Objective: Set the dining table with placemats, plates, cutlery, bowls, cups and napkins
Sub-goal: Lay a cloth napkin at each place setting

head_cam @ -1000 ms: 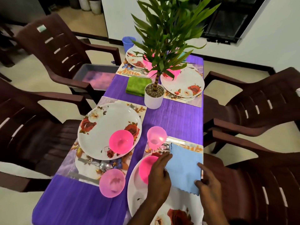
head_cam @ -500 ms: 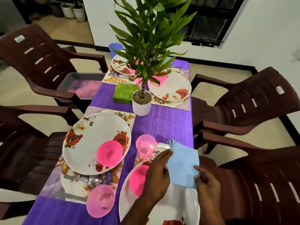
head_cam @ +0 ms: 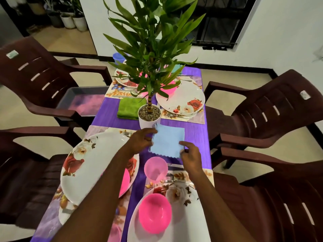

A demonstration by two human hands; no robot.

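You have moved the blue napkin [head_cam: 167,139] forward, beside the plant pot [head_cam: 149,117].
Both your hands, left hand [head_cam: 142,140] and right hand [head_cam: 190,154], pinch its edges; this napkin is nearly placed.

Single head-worn wide-angle view, aimed forward and down along the counter [head_cam: 183,126], hands [head_cam: 142,139] seen close, no second view

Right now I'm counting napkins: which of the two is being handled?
The light blue napkin, flat on the purple cloth just before the plant pot, with the left hand and right hand at its edges. The green napkin lies untouched farther back.
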